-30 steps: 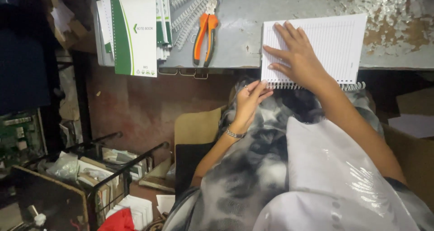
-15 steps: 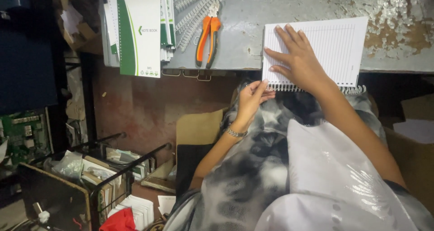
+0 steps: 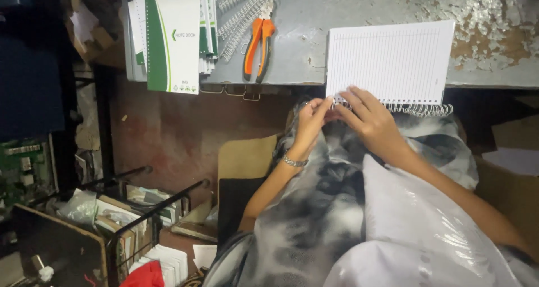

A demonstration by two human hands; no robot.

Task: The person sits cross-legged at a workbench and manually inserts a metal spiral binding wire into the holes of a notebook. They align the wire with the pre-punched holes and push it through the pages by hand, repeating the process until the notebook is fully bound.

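Right hand (image 3: 373,124) slid off the page down to the silver wire spiral binding (image 3: 415,108); left hand (image 3: 310,124) rose to meet it. Both sets of fingers pinch the coil's left end. White lined notebook (image 3: 390,60) lies at the grey surface (image 3: 337,17) edge, orange-handled pliers (image 3: 257,46) beyond.

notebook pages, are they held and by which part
Both hands, left hand and right hand, pinch the lined notebook at its wire spiral binding, left end.

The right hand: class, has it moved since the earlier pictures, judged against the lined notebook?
Yes. The right hand has slid off the page of the lined notebook toward the person, down to the wire spiral at its near edge, beside the left hand.
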